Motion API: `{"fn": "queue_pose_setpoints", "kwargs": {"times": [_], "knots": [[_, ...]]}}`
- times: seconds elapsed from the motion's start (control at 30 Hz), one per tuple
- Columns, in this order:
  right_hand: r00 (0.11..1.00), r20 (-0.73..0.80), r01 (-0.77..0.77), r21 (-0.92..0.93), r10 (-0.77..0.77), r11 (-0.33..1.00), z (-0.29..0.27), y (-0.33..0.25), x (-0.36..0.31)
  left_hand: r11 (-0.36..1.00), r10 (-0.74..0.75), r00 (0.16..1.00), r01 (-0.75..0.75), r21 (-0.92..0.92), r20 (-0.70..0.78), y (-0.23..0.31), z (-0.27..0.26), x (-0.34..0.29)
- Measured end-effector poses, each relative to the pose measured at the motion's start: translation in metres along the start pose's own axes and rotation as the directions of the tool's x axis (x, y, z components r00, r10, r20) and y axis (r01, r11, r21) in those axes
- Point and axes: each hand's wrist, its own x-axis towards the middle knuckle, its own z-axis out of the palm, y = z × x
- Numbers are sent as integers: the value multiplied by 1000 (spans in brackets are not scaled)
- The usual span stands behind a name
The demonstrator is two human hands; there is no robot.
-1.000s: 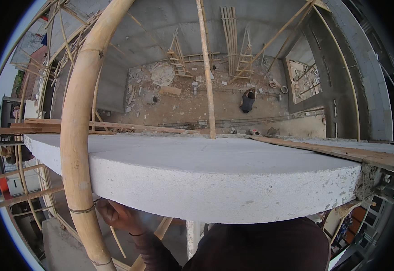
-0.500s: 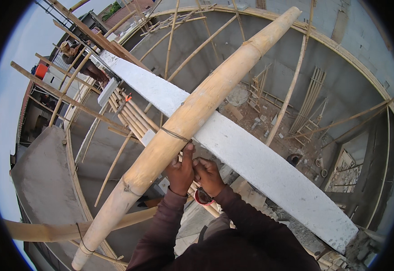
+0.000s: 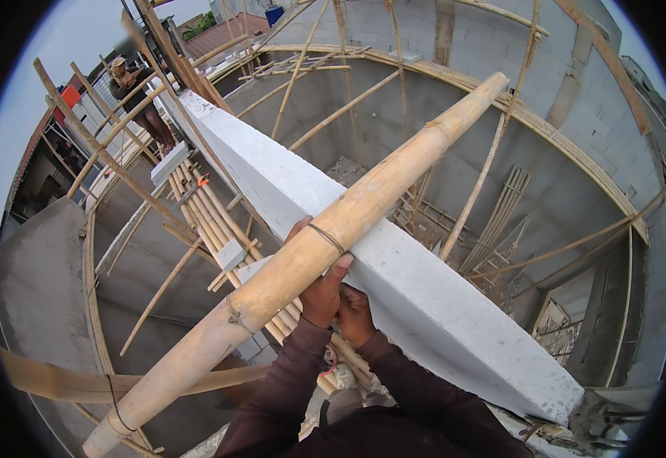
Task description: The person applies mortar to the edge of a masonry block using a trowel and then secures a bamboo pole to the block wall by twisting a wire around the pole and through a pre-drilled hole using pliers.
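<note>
A thick bamboo pole (image 3: pixel 394 177) slants across the view, over a white block wall (image 3: pixel 432 271). A thin wire (image 3: pixel 325 237) is looped round the pole near its middle. My left hand (image 3: pixel 321 299) grips the pole from below, its thumb on the near side by the wire and fingertips showing past the far side. Close against it, under the pole, my right hand (image 3: pixel 356 317) is closed, its fingers curled in a pinch. Whatever lies between those fingers is hidden.
Left of the wall runs a walkway of bamboo poles (image 3: pixel 218 217) with pale blocks on it. A person (image 3: pixel 146 103) stands at the far left. Another bamboo pole (image 3: pixel 58 378) crosses under mine, lower left. Right of the wall, a deep room holds leaning bamboo (image 3: pixel 501 214).
The view has shifted, so the pole sits lower. My left hand has gone from working beneath the wire to wrapping round the pole. The right hand stays closed beside it.
</note>
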Motion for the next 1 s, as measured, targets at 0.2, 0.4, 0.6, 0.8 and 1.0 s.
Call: {"fn": "queue_pose_setpoints", "kwargs": {"times": [0.2, 0.4, 0.6, 0.8, 1.0], "knots": [[1000, -5, 22, -115, -22, 993, -4, -11, -1, 984, 167, 986, -166, 62, -19, 11, 8, 12], [933, 96, 357, -372, -347, 857, -7, -8, 11, 996, 82, 995, -79, 51, -54, 5, 11, -5], [923, 86, 377, -381, -374, 844, -8, 8, 27, 994, 102, 994, -100, 36, -46, 16, 7, 4], [979, 9, 197, -287, -203, 937, -10, -8, 8, 977, -178, 980, 166, 131, 86, 11, -13, -16], [998, 28, -52, 42, 51, 998, -3, -10, -8, 921, -349, 918, 373, -110, 188, 2, -27, -25]]}}
